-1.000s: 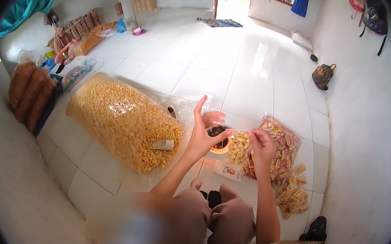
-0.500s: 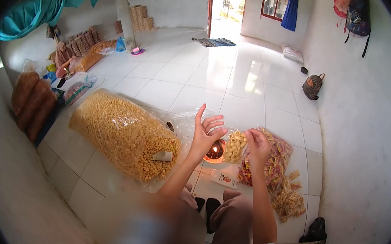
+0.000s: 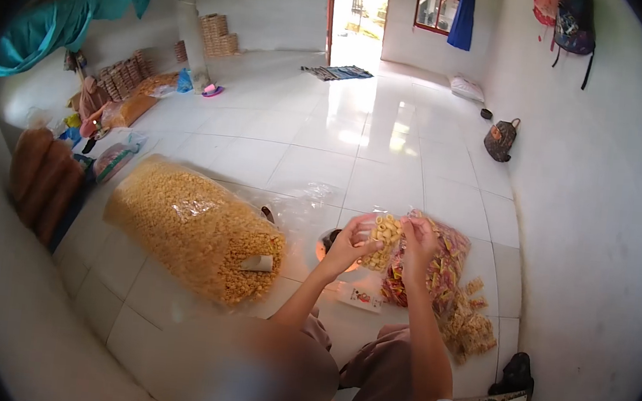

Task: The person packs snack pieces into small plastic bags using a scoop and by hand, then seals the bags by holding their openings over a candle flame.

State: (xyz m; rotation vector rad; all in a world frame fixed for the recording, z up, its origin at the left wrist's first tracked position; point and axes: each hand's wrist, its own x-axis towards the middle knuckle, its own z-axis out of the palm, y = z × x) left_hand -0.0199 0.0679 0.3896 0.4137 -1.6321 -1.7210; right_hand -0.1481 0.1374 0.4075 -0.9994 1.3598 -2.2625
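A small clear packet of ring-shaped snacks (image 3: 385,235) hangs upright between my hands. My left hand (image 3: 349,244) curls around its left side, with the thumb across the front. The packet's top right edge is pinched in the fingers of my right hand (image 3: 419,241). Behind my left hand, a small burner in an orange dish (image 3: 322,249) is partly hidden, and its flame does not show. A white printed plastic bag (image 3: 361,298) lies on the floor below the packet. Beneath and beside my right hand sits a big bag of red and yellow sachets (image 3: 447,265).
To the left lies a large clear sack of small golden snacks (image 3: 178,221) with a white scoop (image 3: 256,263) in its mouth. Filled small packets (image 3: 472,330) are piled at the right. Another person (image 3: 93,102) sits far left near brown sacks (image 3: 45,179).
My left hand has moved from open above the burner to the right and closed around the packet. The packet is turned upright, and the burner's flame is now hidden. The view has shifted slightly.
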